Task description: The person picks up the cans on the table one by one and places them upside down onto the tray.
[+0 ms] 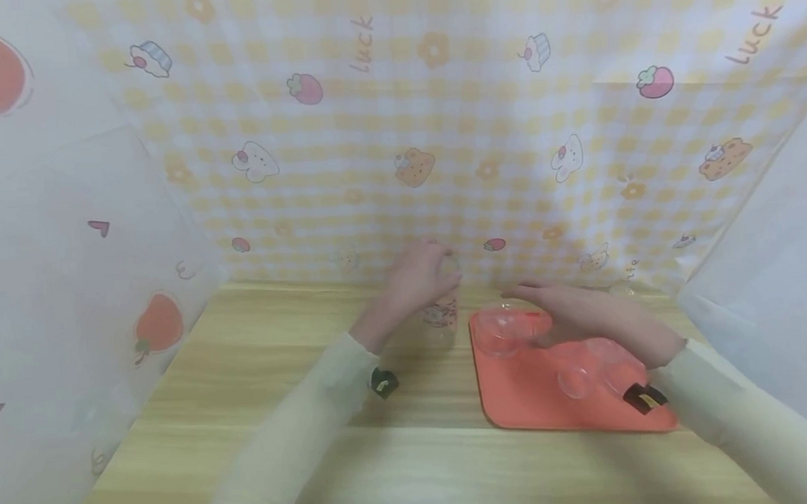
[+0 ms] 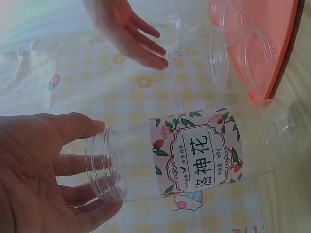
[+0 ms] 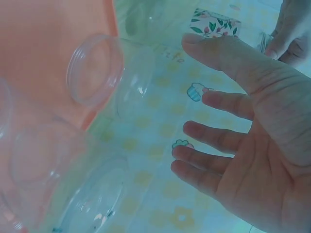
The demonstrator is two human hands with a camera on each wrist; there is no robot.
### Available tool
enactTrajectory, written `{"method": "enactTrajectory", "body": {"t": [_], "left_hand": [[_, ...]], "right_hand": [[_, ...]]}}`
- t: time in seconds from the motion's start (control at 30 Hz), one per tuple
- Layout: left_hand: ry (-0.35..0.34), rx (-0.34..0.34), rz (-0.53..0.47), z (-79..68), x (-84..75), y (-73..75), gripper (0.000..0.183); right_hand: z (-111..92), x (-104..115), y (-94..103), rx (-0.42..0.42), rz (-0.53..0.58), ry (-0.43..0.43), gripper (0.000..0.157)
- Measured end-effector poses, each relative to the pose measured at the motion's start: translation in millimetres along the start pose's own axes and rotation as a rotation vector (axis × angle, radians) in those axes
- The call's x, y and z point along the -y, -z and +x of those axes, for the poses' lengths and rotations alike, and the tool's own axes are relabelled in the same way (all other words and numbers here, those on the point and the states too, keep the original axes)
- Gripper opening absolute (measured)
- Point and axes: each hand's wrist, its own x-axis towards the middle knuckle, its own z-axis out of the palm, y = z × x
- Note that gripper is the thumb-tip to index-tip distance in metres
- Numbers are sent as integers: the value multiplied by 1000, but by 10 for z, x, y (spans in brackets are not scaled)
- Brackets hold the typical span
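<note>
A clear, empty plastic jar (image 1: 441,315) with a pink floral label (image 2: 197,155) stands on the table. Around its threaded neck curl the thumb and fingers of my left hand (image 1: 419,275), gripping it from above; no lid shows on it. My right hand (image 1: 589,316) hovers over the far part of an orange tray (image 1: 515,404), fingers spread and holding nothing in the right wrist view. Closest to that hand is a clear round container (image 3: 95,70) at the tray's far left corner. Other clear round pieces (image 1: 575,382) sit on the tray, partly hidden by my right forearm.
The light wood table (image 1: 267,360) ends at a yellow checked cloth (image 1: 368,201) hanging behind it. White printed sheets (image 1: 61,190) close off the left and right sides. Transparent containers on the tray have faint outlines, and some overlap.
</note>
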Motion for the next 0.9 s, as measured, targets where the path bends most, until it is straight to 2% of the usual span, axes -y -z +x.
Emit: {"method": "enactTrajectory", "body": {"t": [0.13, 0.5, 0.7, 0.9], "left_hand": [[9, 8, -28, -31, 21, 46, 47], [-10, -28, -75, -109, 194, 158, 46], [-18, -45, -117, -187, 302, 229, 46], [-24, -65, -209, -272, 466, 297, 48]], "right_hand": [[-73, -13, 2, -12, 9, 0, 82], [-266, -41, -1, -83, 9, -6, 74], [-414, -62, 24, -91, 41, -68, 74], [-542, -132, 29, -117, 54, -72, 72]]}}
